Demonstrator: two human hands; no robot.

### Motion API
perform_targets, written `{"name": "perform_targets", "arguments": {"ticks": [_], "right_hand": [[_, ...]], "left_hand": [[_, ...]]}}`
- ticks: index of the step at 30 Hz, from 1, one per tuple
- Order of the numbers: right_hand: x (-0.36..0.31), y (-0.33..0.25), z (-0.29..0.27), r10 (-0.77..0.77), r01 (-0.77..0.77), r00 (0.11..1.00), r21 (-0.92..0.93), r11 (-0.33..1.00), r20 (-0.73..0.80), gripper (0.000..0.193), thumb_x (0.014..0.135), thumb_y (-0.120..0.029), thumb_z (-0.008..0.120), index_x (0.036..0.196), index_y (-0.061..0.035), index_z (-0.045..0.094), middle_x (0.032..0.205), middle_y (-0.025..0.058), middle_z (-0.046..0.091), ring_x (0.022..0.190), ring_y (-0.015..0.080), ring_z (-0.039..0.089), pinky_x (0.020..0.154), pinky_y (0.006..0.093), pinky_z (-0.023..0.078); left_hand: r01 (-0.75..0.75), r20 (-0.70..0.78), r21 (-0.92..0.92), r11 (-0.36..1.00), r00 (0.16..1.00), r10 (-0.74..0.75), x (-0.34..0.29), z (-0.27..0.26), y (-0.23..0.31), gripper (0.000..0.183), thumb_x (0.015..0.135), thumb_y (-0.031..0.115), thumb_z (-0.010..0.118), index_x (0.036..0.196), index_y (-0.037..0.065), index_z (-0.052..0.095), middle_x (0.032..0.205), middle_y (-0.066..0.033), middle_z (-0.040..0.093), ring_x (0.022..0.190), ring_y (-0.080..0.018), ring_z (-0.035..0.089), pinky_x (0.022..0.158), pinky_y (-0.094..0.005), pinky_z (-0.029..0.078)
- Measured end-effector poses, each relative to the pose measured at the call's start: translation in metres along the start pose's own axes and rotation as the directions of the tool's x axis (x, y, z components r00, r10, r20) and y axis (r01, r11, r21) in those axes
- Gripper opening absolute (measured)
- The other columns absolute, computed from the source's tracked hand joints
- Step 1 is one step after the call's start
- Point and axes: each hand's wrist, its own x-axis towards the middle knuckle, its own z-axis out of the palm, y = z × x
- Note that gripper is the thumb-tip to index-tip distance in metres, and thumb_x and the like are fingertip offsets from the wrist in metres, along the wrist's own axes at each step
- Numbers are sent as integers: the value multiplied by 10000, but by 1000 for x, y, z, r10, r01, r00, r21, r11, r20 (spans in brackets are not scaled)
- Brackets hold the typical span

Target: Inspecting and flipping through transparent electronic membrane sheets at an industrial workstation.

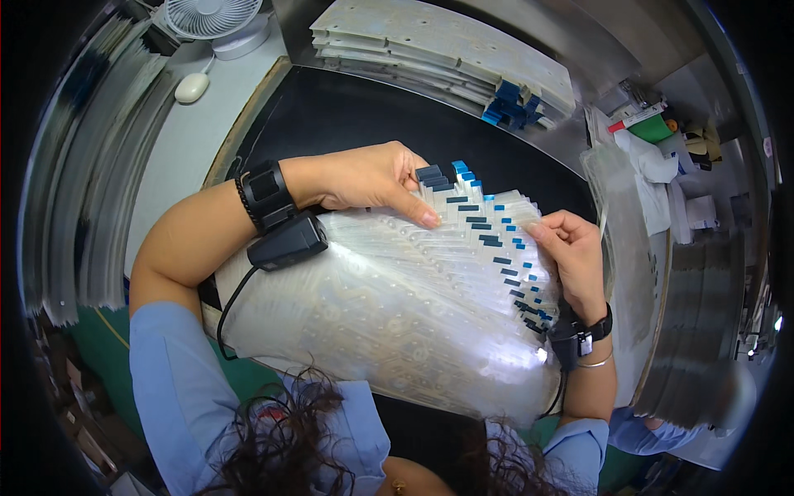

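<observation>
A thick stack of clear plastic sheets (372,306) lies fanned out in front of me, its far right corners stepped like stairs. Short dark tabs (478,220) and bright blue tabs (499,207) run in slanting rows along those corners. At the far edge, my left hand (376,183) is closed on the sheets, thumb on top and fingers partly hidden behind. My right hand (572,255) pinches the fanned edge on the right between thumb and fingers. Each wrist wears a black strap with a small black box; cables run from the boxes.
Under the sheets is a black work surface (322,107). Behind it lie stacked pale panels (430,33) with blue pieces (513,106). A white fan (213,15) and a mouse (192,88) stand left, near upright sheets (83,182). Another person's blue sleeve (649,434) shows at lower right.
</observation>
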Motion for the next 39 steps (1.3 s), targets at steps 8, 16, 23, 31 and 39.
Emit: {"name": "perform_targets", "arguments": {"ticks": [8, 16, 23, 31, 39], "right_hand": [[-3, 1, 0, -52, 52, 998, -13, 999, 18, 116, 860, -87, 656, 864, 29, 646, 738, 29, 653, 618, 36, 567, 572, 161, 447], [2, -3, -3, -12, 19, 995, -75, 997, 98, 112, 864, -73, 645, 912, 27, 638, 809, 46, 666, 688, 44, 588, 639, 163, 464], [3, 0, -11, -1, 7, 993, -49, 999, 118, 122, 860, -84, 653, 904, 30, 645, 755, 32, 660, 619, 27, 563, 556, 147, 421], [-4, -1, 2, -71, 72, 997, -24, 997, 34, 126, 857, -99, 663, 879, 24, 647, 733, 25, 649, 603, 15, 544, 535, 139, 407], [-4, -2, -5, -73, 83, 996, -235, 968, 51, 123, 860, -68, 649, 929, 34, 650, 784, 30, 655, 677, 38, 573, 620, 159, 450]], "left_hand": [[22, -2, -91, 996, 1000, -22, 1, -2, -4, 281, 756, 154, 776, 931, -26, 650, 732, -48, 672, 576, -40, 576, 481, -155, 409], [21, -1, -71, 997, 1000, -21, -1, -2, 0, 273, 760, 165, 774, 920, -21, 655, 738, -48, 664, 604, -45, 577, 516, -171, 431], [15, -33, -59, 998, 999, -17, -2, 2, 5, 252, 770, 184, 768, 891, -11, 663, 725, -55, 672, 570, -36, 577, 468, -157, 402], [47, 13, -55, 997, 999, -46, -2, -4, 3, 297, 787, 208, 753, 914, -43, 656, 763, -78, 672, 612, -63, 596, 499, -173, 444], [40, -42, -97, 995, 998, -44, -1, -1, -3, 252, 779, 206, 756, 897, -1, 673, 681, -40, 658, 512, -32, 532, 434, -149, 344]]}}
